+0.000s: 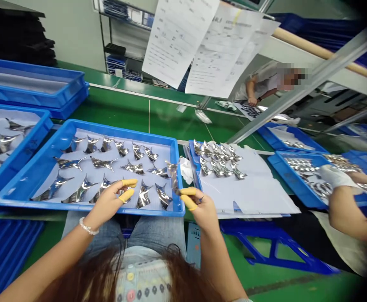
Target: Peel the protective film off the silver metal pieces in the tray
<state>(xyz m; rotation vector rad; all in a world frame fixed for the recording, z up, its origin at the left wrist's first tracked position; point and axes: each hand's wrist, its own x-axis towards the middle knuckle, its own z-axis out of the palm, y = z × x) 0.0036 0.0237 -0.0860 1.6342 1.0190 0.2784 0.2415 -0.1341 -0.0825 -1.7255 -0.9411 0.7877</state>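
Note:
My left hand point(112, 199), with yellow finger cots on its fingertips, hovers over the near edge of a blue tray point(38, 167) lined with white paper and filled with several shiny curved metal parts point(103, 162). Its fingers are apart and hold nothing. My right hand point(199, 205), also in yellow cots, pinches one shiny metal part point(173, 176) upright at the tray's right edge. A second blue tray point(192, 155) to the right holds several more metal parts point(219, 159) on white paper.
More blue trays stand at the left point(19, 147) and back left point(32, 84). A co-worker's gloved hand point(336, 176) works over a tray point(281, 172) at the right. Another person point(265, 84) sits across the green conveyor point(123, 113). Papers point(202, 42) hang overhead.

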